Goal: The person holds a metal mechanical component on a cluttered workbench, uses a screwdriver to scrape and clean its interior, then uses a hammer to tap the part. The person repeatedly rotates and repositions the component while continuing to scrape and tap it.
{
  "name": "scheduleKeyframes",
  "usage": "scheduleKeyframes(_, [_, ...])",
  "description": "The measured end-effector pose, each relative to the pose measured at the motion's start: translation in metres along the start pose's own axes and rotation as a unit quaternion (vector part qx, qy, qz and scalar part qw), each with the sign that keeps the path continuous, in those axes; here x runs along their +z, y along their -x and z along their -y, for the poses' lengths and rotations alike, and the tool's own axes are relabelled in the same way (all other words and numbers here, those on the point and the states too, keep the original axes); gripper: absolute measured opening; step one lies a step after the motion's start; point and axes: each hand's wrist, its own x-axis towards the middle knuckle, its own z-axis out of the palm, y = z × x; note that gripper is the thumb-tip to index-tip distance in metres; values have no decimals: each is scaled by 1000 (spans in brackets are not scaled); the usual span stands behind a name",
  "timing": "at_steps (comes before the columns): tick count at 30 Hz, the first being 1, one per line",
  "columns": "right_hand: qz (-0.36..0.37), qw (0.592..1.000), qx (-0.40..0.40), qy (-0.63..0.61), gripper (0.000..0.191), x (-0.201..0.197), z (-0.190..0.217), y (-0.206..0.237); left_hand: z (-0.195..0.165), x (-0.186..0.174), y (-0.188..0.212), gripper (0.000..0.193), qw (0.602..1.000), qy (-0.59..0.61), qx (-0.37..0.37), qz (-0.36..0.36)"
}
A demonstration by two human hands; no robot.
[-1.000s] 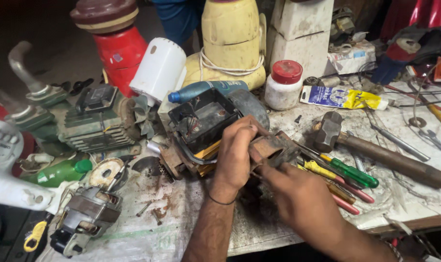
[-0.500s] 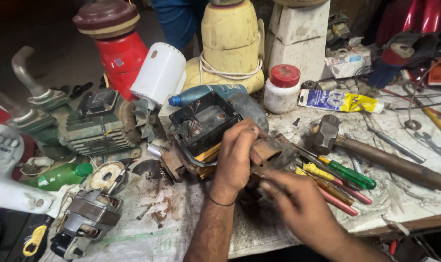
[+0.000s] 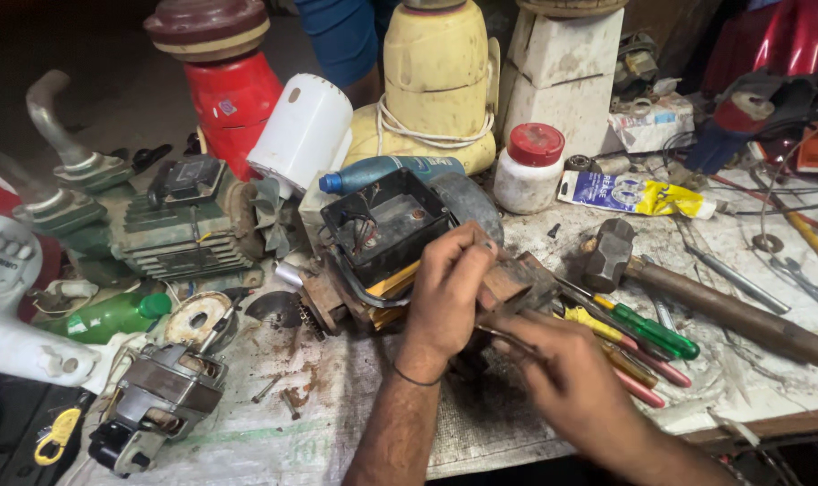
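Note:
My left hand (image 3: 449, 292) grips a small rusty metal part (image 3: 517, 281) at the middle of the bench, fingers curled over its top. My right hand (image 3: 566, 378) holds a thin dark tool (image 3: 508, 338) whose tip meets the underside of that part. Just behind the hands lies a black open motor housing (image 3: 386, 220) with rusty fittings. Several screwdrivers with green, yellow and red handles (image 3: 647, 337) lie to the right of my hands.
A hammer (image 3: 697, 292) lies at the right. A white jar with a red lid (image 3: 530, 166), a glue tube (image 3: 634, 193), a yellow appliance base (image 3: 436, 81), a red one (image 3: 233, 85), a green motor (image 3: 188, 225) and a small motor (image 3: 161, 396) crowd the bench.
The view has shifted slightly. My right hand has moved a little closer under the rusty part, while my left hand keeps its grip.

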Motion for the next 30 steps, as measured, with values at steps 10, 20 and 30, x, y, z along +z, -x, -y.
scheduleKeyframes(10, [-69,964,-111,231,56,2,13,5,-1,0,-2,26,1000,-17,21,1])
scheduleKeyframes(20, [-13,999,52,7,40,7,14,1,-4,1,0,24,1000,-7,4,-1])
scheduleKeyframes(30, [-37,946,-84,311,57,2,8,9,-2,3,4,22,1000,10,8,4])
